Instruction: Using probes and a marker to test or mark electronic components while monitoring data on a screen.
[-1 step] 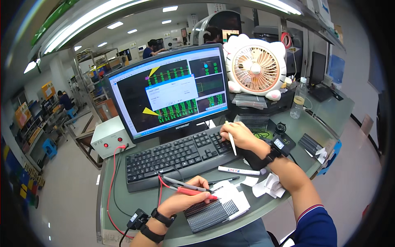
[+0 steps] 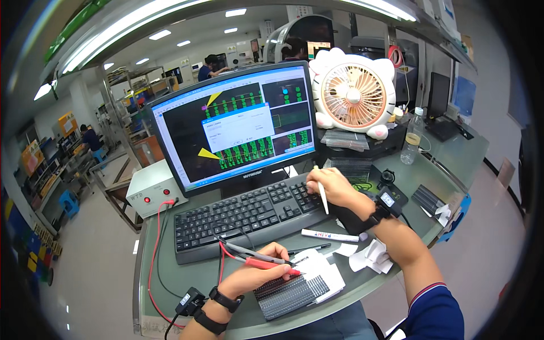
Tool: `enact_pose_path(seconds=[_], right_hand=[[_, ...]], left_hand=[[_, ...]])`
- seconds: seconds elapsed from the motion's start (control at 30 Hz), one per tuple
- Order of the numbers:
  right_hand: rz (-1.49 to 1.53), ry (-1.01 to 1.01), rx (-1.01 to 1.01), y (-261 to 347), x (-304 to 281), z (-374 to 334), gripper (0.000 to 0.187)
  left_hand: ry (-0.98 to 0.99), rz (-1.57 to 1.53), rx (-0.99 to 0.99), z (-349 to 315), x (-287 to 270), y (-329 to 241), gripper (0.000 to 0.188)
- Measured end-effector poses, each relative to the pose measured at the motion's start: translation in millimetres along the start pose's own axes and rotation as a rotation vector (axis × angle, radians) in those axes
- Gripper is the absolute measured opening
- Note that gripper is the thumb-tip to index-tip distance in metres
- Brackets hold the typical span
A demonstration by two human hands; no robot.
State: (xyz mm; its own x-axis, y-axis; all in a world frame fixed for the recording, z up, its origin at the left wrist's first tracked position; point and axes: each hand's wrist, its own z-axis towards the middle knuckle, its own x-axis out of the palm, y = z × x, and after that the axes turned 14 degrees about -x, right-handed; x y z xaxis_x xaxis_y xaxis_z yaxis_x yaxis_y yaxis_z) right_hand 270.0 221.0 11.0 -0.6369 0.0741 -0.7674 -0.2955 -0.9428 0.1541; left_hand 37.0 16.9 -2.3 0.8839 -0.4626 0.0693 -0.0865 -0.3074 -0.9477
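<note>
Two hands seen over green desk (image 2: 195, 275). Red probe (image 2: 262, 263) and grey probe (image 2: 246, 252) pinched together in left hand (image 2: 254, 274), tips held by dark ribbed strips (image 2: 289, 298) and white paper (image 2: 331, 274) near desk's front edge. Slim white stick (image 2: 323, 199) pinched in right hand (image 2: 335, 187), fingers curled over right end of black keyboard (image 2: 243, 219); key contact cannot be told. White marker (image 2: 328, 234) laid just below keyboard.

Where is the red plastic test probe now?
In the head view, the red probe is in the left hand, lower centre, below the black rectangular keyboard.
</note>
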Motion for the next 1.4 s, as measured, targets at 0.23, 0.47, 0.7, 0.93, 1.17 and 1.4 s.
enact_pose_path(seconds=[0.23, 0.47, 0.7, 0.93, 1.17, 1.4], right_hand=[[-0.009, -0.036, 0.124, 11, -18, -28, 0.015], [0.051, -0.067, 0.136, 7, -22, -34, 0.014], [-0.168, -0.141, 0.016, 6, -15, -44, 0.009], [-0.204, -0.175, -0.034, 4, -14, -43, 0.004], [-0.203, -0.215, -0.061, -6, -8, -43, 0.009], [-0.163, -0.191, -0.082, 2, -14, -43, 0.011]], left_hand=[[0.001, 0.01, -0.018, -3, -1, -5, 0.023], [-0.001, -0.039, -0.009, 1, -1, 0, 0.022], [-0.005, -0.042, -0.001, 0, 1, 4, 0.021], [-0.031, -0.021, 0.02, -2, 2, 0, 0.02], [-0.233, -0.12, 0.262, -5, -13, -3, 0.017], [-0.466, -0.35, 0.454, -6, -21, -7, 0.017]])
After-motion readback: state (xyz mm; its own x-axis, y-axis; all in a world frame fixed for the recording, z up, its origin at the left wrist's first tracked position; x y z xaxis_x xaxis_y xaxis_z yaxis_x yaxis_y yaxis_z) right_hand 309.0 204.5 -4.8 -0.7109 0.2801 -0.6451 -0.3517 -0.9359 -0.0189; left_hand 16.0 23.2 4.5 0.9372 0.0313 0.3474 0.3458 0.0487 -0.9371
